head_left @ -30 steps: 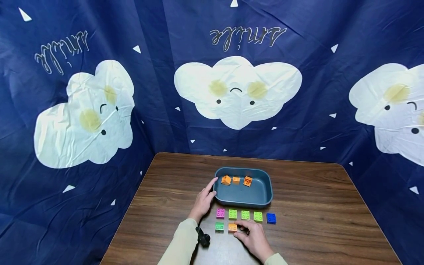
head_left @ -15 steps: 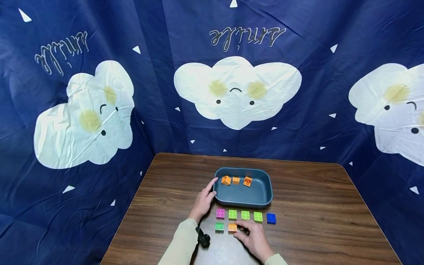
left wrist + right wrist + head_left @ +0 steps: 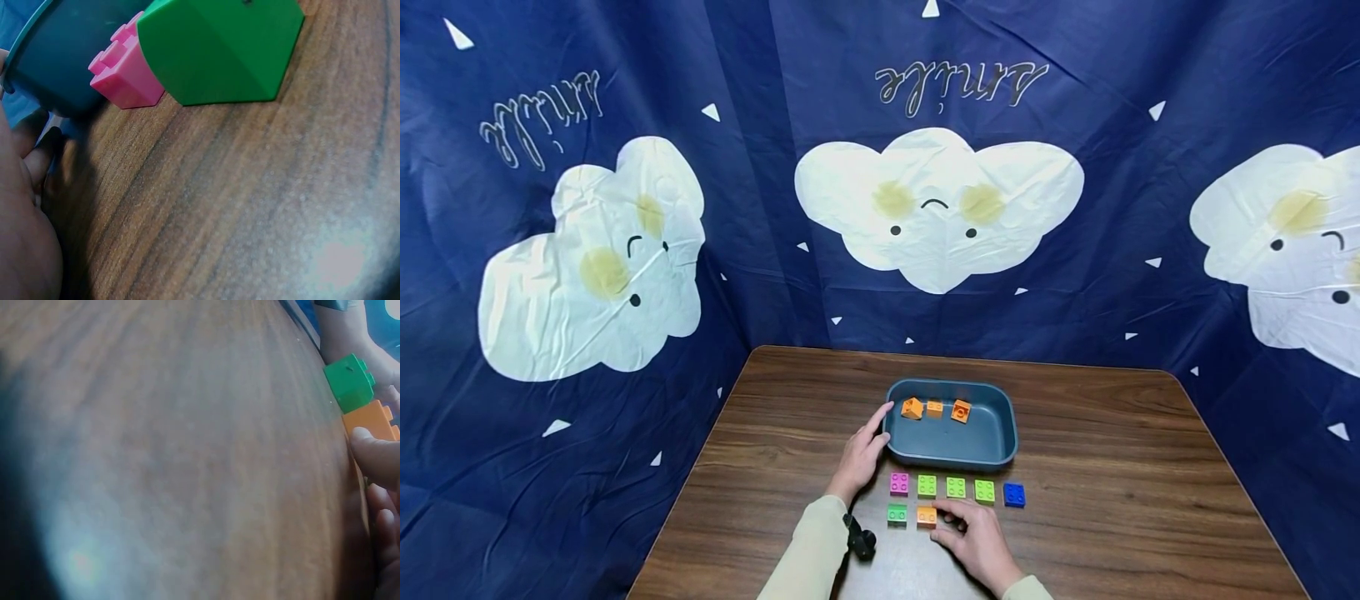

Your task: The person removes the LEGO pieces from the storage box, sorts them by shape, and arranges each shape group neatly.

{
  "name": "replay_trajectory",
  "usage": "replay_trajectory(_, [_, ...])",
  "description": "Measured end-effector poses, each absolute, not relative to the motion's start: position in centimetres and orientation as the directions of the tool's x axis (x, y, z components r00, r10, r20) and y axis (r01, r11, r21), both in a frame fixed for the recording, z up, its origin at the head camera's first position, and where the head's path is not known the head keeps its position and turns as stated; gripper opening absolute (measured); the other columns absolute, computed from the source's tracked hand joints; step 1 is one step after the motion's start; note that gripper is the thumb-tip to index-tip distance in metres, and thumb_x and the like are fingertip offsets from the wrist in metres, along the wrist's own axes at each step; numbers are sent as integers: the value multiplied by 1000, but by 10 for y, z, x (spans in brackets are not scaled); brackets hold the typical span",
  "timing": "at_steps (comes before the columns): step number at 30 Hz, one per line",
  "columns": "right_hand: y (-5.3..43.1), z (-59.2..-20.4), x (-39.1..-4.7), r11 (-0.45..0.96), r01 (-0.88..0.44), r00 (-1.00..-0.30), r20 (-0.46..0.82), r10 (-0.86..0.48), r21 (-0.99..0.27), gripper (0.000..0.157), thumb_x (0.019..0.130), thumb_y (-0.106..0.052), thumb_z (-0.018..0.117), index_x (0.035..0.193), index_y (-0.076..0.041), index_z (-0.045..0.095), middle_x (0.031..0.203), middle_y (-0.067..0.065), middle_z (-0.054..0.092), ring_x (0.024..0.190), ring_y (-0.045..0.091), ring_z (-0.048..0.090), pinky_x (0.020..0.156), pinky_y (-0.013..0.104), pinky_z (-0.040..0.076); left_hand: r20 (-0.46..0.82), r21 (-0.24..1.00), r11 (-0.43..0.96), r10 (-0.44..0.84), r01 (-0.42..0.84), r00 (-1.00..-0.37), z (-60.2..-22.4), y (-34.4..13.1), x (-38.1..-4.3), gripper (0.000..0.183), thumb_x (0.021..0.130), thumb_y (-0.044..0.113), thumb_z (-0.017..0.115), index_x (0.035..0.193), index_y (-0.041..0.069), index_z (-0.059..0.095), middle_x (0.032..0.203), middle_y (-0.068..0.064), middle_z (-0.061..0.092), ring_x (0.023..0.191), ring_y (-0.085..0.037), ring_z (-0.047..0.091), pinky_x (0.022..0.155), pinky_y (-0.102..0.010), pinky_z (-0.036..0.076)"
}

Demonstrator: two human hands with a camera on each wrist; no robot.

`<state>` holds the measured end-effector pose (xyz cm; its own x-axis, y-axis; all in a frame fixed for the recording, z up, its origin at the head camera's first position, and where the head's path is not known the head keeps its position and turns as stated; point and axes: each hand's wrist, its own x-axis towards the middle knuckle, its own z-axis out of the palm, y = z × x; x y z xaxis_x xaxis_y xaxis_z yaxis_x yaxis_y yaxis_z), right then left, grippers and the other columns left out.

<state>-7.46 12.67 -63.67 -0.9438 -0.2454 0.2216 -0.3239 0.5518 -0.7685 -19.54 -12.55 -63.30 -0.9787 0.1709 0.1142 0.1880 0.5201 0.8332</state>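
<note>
My left hand [image 3: 859,457] rests against the left end of a dark blue-grey plastic bin [image 3: 951,458], its index finger and thumb at the rim. Inside the bin lie orange toy building bricks [image 3: 960,411]. My right hand [image 3: 976,537] pinches the right end of an orange brick [image 3: 927,517] on the table, with thumb and index finger on opposite sides. In the right wrist view the thumb [image 3: 375,456] touches this brick, left of which stands a green brick [image 3: 897,515]. The right hand's other fingers are partly hidden.
Behind the front bricks runs a row: a pink brick [image 3: 898,483], several lime bricks [image 3: 955,487] and a blue brick [image 3: 1013,495]. A black device [image 3: 861,542] is strapped at the left wrist. Dark blue cloth [image 3: 760,292] surrounds the wooden table [image 3: 1090,467].
The right thumb has shifted very slightly toward the person. The left hand, the bin and the bricks stay in place.
</note>
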Motion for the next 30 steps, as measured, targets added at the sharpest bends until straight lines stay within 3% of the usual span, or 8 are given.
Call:
replay_trajectory(5, [131,-634,-73,528,-285,-953,178,-244,-800,39,80,-18,92,117,-12,80,100,-6,77,83,2,67,69,24,57,108,835,520,169,181,-980,-633,-125,-195,57,105,26,52,160,41,44,140,-5,60,110,-27,55,103,-58,42])
replay_trajectory(9, [135,-631,-71,510,-285,-952,178,-248,-812,39,82,-18,91,118,-11,80,101,-4,77,83,3,68,69,24,57,105,842,510,163,175,-981,-635,-125,-195,57,105,26,51,160,42,43,149,-4,58,120,-29,57,108,-62,40])
replay_trajectory(20, [140,-601,-68,523,-372,-928,299,-223,-767,40,78,-9,92,116,-10,80,102,1,79,83,12,72,71,26,59,101,855,491,160,168,-982,-634,-124,-195,57,106,26,51,160,44,42,161,-2,49,135,-34,53,113,-67,35])
replay_trajectory(23, [143,-590,-75,541,-386,-922,324,-211,-747,42,77,-6,92,117,-11,81,106,1,79,83,13,73,73,27,60,104,850,497,163,173,-981,-633,-124,-195,57,106,26,51,160,43,42,155,-4,54,128,-32,56,110,-65,39])
replay_trajectory(27, [151,-577,-90,565,-464,-879,432,-200,-683,44,73,-4,94,115,-9,81,110,3,79,83,15,74,72,29,61,112,839,513,160,180,-981,-632,-124,-194,58,105,26,52,160,43,43,132,-8,64,112,-28,57,100,-57,43])
replay_trajectory(30, [158,-568,-104,586,-499,-852,485,-196,-639,45,74,-5,94,116,-11,81,111,4,79,85,13,73,71,29,60,116,834,521,156,182,-981,-632,-124,-194,59,105,25,52,160,44,43,125,-7,64,107,-26,56,99,-54,44])
